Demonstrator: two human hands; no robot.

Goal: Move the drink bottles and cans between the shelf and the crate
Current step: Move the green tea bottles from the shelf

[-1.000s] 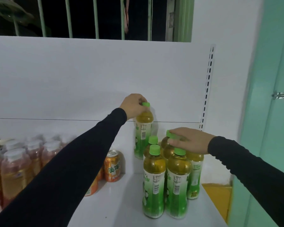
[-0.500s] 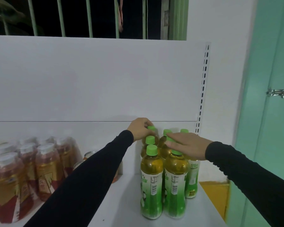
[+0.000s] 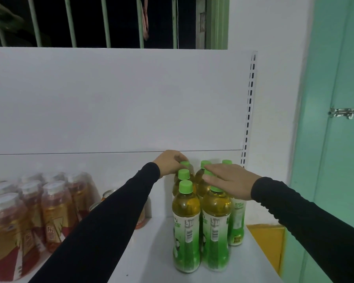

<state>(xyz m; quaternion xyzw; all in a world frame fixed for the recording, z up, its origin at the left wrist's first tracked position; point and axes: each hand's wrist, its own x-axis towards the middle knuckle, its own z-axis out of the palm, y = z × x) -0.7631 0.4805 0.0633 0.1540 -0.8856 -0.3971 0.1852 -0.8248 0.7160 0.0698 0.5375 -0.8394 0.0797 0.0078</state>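
**A:** Where do you have the left hand right now?

**B:** On the rearmost green-capped bottle of the cluster, fingers curled round its cap and neck. I hold it by the top because the body is walled in by its neighbours and the shelf's back panel just behind it; the cap is the only part I can reach.

**A:** And the right hand?

**B:** It lies across the tops of the bottles just right of that rear bottle, fingers fairly straight, the fingertips touching a green cap. I can't tell whether the thumb pinches anything under the palm, so I read it as a flat, steadying press, not a grip. My guess is it keeps the row from toppling while the rear one settles.

**A:** Why pack them so tightly?

**B:** They're tall and narrow, so standing shoulder to shoulder they brace each other. The two front bottles stand nearest me, well forward of the rear bottle, labels facing out.

**A:** Anything else around?

**B:** Left of the rear bottle, past my sleeve, sit orange cans and, farther left, red-labelled bottles with white caps. The crate isn't in view
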